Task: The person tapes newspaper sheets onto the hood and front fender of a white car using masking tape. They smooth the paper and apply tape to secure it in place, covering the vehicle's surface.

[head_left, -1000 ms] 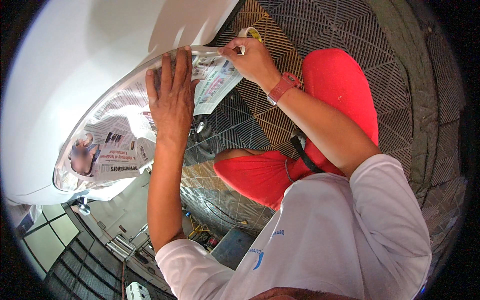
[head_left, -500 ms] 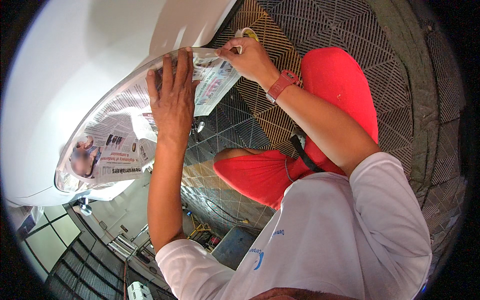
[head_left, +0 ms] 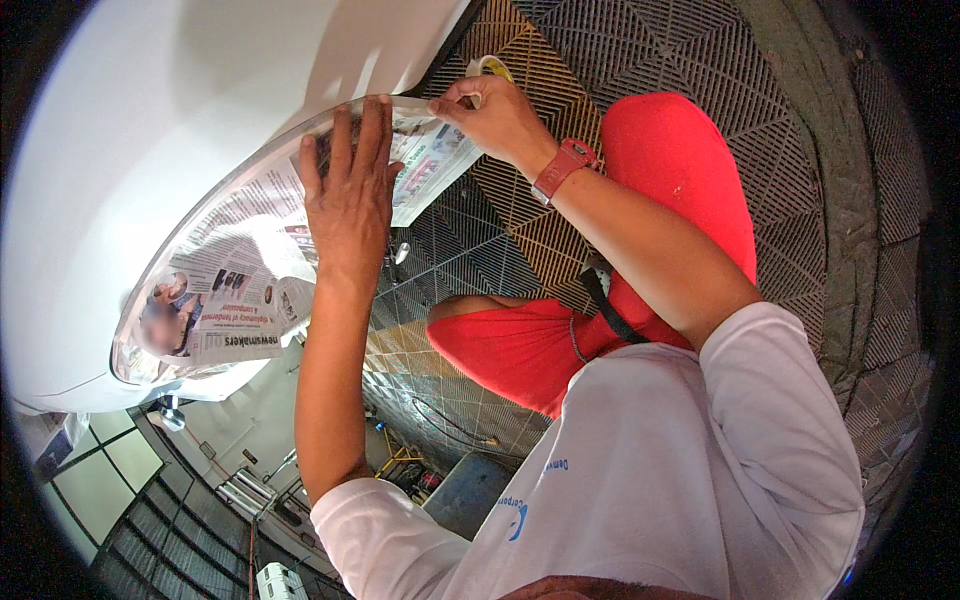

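Note:
Sheets of newspaper [head_left: 235, 285] cover a curved section of a glossy white panel [head_left: 130, 140], with a pale strip of tape along their upper edge. My left hand [head_left: 350, 190] lies on the newspaper, fingers stretched up to the taped edge. To its right, my right hand [head_left: 495, 120] pinches the tape strip between thumb and finger at the paper's far right end. A roll of masking tape [head_left: 488, 67] shows just beyond that hand's knuckles, partly hidden by it. The newspaper's lower right corner hangs free.
Ribbed floor tiles [head_left: 680, 55] in dark and tan lie to the right, around my bent legs in red trousers [head_left: 680, 180]. A blue-grey bin [head_left: 470, 495] and a black hose [head_left: 450, 425] are on the floor below. Shutters [head_left: 165, 535] stand at the lower left.
My left hand has slid slightly right along the taped edge. The tape roll has shifted a little left, and the newspaper's right part has tilted slightly. My right hand has barely moved.

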A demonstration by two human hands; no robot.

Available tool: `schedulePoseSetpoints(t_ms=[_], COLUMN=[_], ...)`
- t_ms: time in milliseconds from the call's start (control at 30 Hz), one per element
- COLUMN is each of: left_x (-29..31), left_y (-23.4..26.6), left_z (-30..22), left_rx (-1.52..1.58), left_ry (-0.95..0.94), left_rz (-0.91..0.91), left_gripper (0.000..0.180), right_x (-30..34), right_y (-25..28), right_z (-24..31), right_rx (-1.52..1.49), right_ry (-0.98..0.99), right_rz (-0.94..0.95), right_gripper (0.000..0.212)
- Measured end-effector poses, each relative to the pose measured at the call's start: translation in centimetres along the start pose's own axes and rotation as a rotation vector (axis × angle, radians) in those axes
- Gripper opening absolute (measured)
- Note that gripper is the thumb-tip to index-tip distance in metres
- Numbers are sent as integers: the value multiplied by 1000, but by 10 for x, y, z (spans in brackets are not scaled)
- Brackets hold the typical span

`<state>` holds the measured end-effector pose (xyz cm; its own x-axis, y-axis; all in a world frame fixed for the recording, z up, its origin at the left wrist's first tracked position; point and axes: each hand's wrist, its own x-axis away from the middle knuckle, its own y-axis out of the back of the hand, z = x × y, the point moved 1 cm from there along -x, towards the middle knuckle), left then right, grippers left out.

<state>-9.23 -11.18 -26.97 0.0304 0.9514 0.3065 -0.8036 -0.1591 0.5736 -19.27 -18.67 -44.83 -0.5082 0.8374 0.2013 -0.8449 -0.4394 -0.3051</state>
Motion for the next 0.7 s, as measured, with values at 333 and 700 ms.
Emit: schedulePoseSetpoints(t_ms=[333,700], left_x=[-1,-1], left_y=[-1,-6], left_z=[-3,-7], left_rx=[-2,65], left_ry=[-28,-33], left_rz=[-16,-43], left_gripper=[80,82], right_x=[-2,-12], right_y=[-3,-5], right_z=[-7,-5], right_rx=[54,170], right_ry=[113,177], right_rz=[-57,-157], right_gripper=[25,24])
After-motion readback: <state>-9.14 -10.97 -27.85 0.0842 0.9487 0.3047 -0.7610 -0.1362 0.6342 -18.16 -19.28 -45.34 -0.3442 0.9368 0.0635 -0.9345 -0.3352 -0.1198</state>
